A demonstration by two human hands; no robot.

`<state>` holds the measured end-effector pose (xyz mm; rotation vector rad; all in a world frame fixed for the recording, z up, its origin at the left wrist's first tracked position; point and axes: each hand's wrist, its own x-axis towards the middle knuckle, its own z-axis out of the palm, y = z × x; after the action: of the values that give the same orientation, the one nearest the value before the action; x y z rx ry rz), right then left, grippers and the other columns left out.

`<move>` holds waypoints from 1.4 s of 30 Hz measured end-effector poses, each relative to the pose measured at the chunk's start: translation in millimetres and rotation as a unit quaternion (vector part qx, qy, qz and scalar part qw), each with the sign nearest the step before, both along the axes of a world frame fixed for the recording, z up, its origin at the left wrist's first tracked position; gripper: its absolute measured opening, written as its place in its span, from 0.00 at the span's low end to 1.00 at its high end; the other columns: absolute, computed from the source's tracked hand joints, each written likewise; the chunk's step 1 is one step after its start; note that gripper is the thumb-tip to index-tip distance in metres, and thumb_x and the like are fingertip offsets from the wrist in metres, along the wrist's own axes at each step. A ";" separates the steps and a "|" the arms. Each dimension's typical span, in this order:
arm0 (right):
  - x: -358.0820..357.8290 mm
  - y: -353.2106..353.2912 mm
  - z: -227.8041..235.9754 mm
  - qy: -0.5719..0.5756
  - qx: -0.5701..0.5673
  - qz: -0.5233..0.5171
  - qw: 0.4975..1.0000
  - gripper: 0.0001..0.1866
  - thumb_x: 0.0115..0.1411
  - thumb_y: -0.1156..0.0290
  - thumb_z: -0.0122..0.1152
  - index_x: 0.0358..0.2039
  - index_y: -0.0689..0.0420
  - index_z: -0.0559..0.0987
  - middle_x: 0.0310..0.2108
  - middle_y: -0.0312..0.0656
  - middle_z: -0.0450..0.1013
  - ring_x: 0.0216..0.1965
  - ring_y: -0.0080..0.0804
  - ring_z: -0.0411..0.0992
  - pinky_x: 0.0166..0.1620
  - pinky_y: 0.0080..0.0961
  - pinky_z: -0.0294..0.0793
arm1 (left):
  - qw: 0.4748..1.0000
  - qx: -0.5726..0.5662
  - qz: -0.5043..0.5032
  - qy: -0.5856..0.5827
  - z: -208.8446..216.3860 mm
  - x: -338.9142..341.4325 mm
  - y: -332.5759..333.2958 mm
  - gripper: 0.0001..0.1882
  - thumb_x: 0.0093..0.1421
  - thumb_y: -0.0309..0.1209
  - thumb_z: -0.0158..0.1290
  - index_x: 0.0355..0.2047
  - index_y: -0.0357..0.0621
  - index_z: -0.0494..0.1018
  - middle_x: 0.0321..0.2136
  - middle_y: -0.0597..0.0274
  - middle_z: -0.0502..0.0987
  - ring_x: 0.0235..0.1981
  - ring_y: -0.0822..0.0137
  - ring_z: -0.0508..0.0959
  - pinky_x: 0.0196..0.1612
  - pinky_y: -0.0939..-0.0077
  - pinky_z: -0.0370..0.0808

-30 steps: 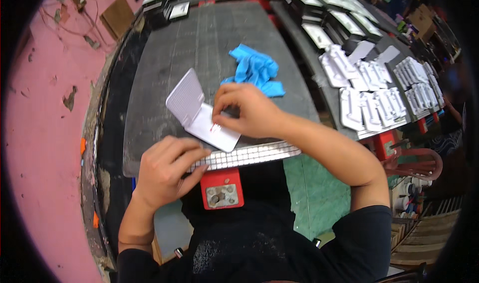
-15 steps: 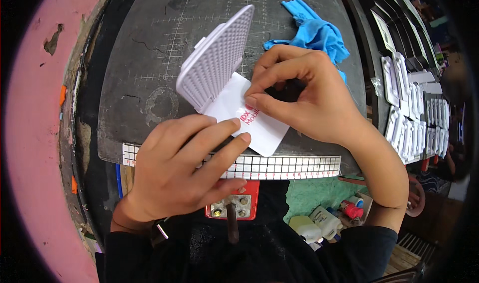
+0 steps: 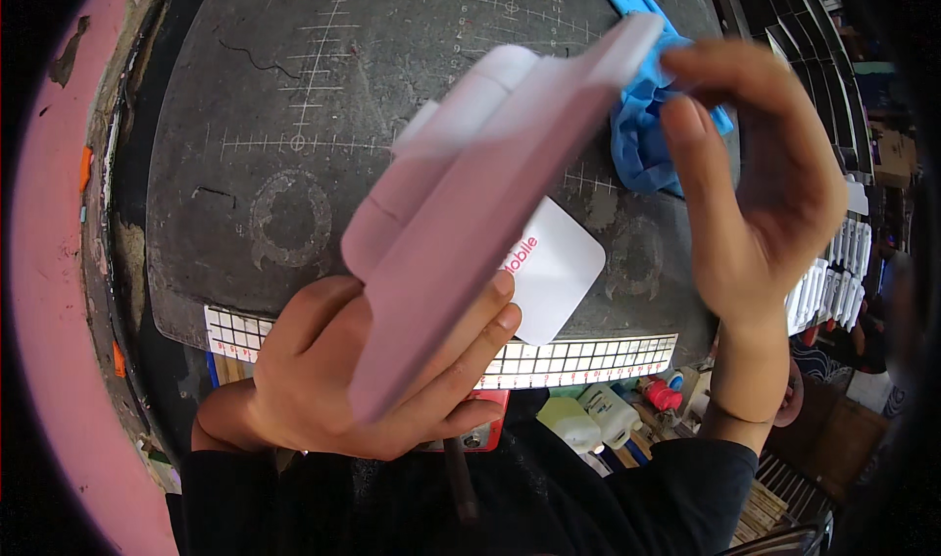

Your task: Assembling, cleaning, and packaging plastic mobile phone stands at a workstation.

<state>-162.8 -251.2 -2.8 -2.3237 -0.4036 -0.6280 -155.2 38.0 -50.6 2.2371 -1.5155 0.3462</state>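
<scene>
A pale lilac plastic flap (image 3: 441,213), ridged on its back, stands tilted above my left hand and covers part of it. Beneath it a flat white panel (image 3: 567,272) with red print lies on the mat. My left hand (image 3: 323,370) is open, its outstretched fingertips at the panel's near left edge. How the flap joins the panel is hidden. Beside the flap's upper right corner, my right hand (image 3: 755,183) is raised, slightly blurred, with thumb and forefinger apart. Nothing shows between them.
A crumpled blue cloth (image 3: 652,139) lies on the dark marked mat (image 3: 235,85), behind the flap's corner. A white gridded ruler (image 3: 588,358) runs along the near edge. Several white plastic pieces (image 3: 838,272) sit at the right; bottles (image 3: 610,414) stand below.
The lilac flap has swung up and over toward me, so its ridged back shows instead of its bumpy inside. My right hand has left the printed panel and moved right, its fingers spreading.
</scene>
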 end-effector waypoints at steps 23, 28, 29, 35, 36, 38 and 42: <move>8.2 -10.3 -24.6 0.006 -0.066 -0.057 0.996 0.21 0.52 0.79 0.67 0.49 0.59 0.82 0.44 0.48 0.79 0.41 0.52 0.79 0.44 0.40 0.79 | 0.990 0.008 -0.122 0.067 23.7 4.3 -43.6 0.13 0.63 0.32 0.61 0.47 0.47 0.85 0.51 0.62 0.86 0.57 0.62 0.84 0.59 0.63 0.81; 4.8 -9.0 -21.2 0.039 -0.060 -0.044 0.997 0.23 0.51 0.81 0.68 0.50 0.61 0.82 0.46 0.48 0.81 0.47 0.52 0.81 0.53 0.37 0.79 | 0.987 -0.005 -0.131 0.096 25.2 6.0 -44.0 0.12 0.62 0.31 0.63 0.45 0.46 0.86 0.49 0.62 0.87 0.56 0.61 0.85 0.54 0.64 0.86; 3.2 -10.4 -18.7 0.056 -0.062 -0.045 0.996 0.23 0.50 0.82 0.68 0.50 0.60 0.82 0.45 0.47 0.82 0.47 0.52 0.81 0.52 0.38 0.80 | 0.987 -0.008 -0.130 0.098 26.5 6.5 -43.7 0.11 0.61 0.31 0.64 0.44 0.46 0.86 0.48 0.62 0.87 0.55 0.60 0.86 0.53 0.63 0.87; -4.6 -13.8 -18.3 0.002 -0.056 -0.008 0.998 0.22 0.49 0.83 0.68 0.48 0.65 0.83 0.44 0.49 0.84 0.45 0.46 0.85 0.49 0.33 0.83 | 0.984 -0.012 -0.137 0.111 28.1 11.1 -26.5 0.10 0.59 0.33 0.67 0.41 0.46 0.86 0.43 0.63 0.88 0.51 0.57 0.87 0.50 0.62 0.89; -4.3 -12.9 -13.6 0.009 -0.054 -0.002 0.999 0.22 0.49 0.83 0.68 0.48 0.65 0.83 0.44 0.49 0.84 0.45 0.46 0.85 0.49 0.33 0.83 | 0.983 -0.021 -0.137 0.122 27.9 12.8 -22.3 0.10 0.58 0.33 0.67 0.40 0.47 0.86 0.42 0.63 0.88 0.51 0.57 0.87 0.51 0.61 0.89; -6.0 -11.6 0.3 0.000 -0.006 0.057 0.998 0.20 0.51 0.82 0.71 0.46 0.69 0.83 0.43 0.51 0.85 0.44 0.43 0.85 0.48 0.32 0.83 | 0.986 -0.030 -0.115 0.121 28.0 8.8 -14.6 0.10 0.58 0.33 0.68 0.40 0.48 0.87 0.43 0.64 0.88 0.51 0.57 0.87 0.52 0.60 0.87; -13.5 1.8 1.9 0.041 0.003 0.176 0.984 0.15 0.55 0.76 0.74 0.43 0.69 0.86 0.42 0.50 0.85 0.39 0.41 0.84 0.43 0.33 0.82 | 0.996 -0.013 -0.030 0.087 29.8 6.5 -2.7 0.10 0.56 0.32 0.70 0.39 0.51 0.87 0.44 0.66 0.88 0.49 0.59 0.86 0.55 0.57 0.83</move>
<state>-176.3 -249.5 -0.9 -2.1901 -0.7507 -0.3601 -148.7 35.3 -20.8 2.1368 -1.4744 0.1477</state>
